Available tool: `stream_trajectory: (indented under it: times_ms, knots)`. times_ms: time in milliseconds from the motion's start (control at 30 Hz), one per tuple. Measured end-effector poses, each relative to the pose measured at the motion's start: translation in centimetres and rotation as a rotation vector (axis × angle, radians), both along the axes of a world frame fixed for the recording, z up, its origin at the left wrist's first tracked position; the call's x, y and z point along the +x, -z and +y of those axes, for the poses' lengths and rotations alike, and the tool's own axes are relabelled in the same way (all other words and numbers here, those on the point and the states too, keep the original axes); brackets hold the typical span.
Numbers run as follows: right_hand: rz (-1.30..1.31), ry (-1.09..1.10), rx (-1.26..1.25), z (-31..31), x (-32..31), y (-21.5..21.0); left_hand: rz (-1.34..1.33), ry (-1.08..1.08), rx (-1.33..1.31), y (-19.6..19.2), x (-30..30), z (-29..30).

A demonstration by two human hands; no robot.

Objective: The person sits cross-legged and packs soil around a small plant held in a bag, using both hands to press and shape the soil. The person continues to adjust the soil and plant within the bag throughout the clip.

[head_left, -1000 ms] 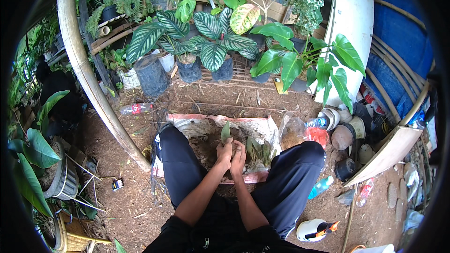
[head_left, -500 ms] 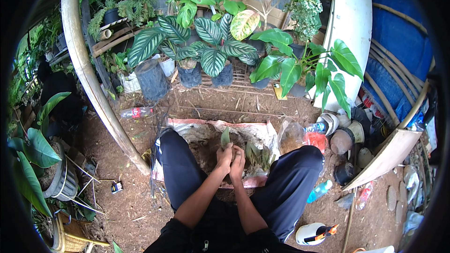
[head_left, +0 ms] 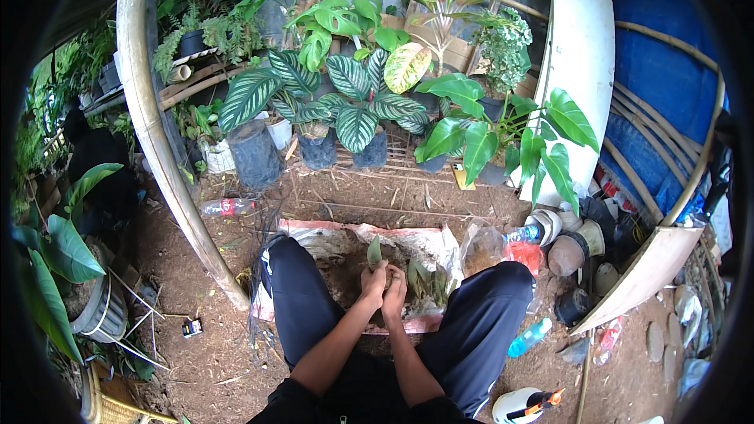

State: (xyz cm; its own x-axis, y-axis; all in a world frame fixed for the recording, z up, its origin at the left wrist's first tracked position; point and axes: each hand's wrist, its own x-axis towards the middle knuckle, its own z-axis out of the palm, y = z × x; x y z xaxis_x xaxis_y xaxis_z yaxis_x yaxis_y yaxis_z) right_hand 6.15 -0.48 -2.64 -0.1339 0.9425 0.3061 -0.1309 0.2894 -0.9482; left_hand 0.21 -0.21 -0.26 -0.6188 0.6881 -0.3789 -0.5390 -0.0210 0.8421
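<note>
Between my knees, both hands are held together over a spread white sack [head_left: 318, 232] with reddish edges. A single green leaf cutting [head_left: 375, 253] points up from between them. My left hand [head_left: 373, 283] is closed round its lower part. Pressed against it from the other side is my right hand [head_left: 394, 295], its fingers curled in; the base of the cutting is hidden between the palms. Loose brown soil [head_left: 347, 271] covers the middle of the sack. Several more leaf cuttings [head_left: 428, 279] lie on its right side, next to my right hand.
Potted striped-leaf plants [head_left: 357, 122] stand in a row ahead. A slanting bamboo pole [head_left: 149, 122] rises at left, near a plastic bottle [head_left: 228, 207]. On the right are stacked pots [head_left: 567, 255], a blue-liquid bottle [head_left: 530, 338], a leaning board [head_left: 640, 279] and a spray bottle [head_left: 517, 407].
The whole view has tilted slightly, so the sack and hands sit lower in the picture. Both hands stay together round the leaf cutting, with only slight finger movement.
</note>
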Motion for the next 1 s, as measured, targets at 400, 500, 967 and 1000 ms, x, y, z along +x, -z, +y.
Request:
stream_trajectory:
  times_ms: [400, 500, 967, 1000]
  knots:
    - [-0.032, 0.023, 0.064, -0.12, 0.01, -0.15, 0.016, -0.025, -0.023, 0.45, 0.02, 0.16]
    - [-0.013, 0.012, 0.055, 0.00, -0.13, -0.05, 0.009, -0.016, -0.010, 0.34, -0.07, 0.20]
    - [-0.015, 0.005, 0.019, 0.13, -0.08, 0.16, 0.019, -0.019, -0.040, -0.29, 0.16, -0.10]
    - [-0.017, 0.008, 0.017, 0.12, -0.08, 0.13, 0.018, -0.021, -0.040, -0.35, 0.19, -0.11]
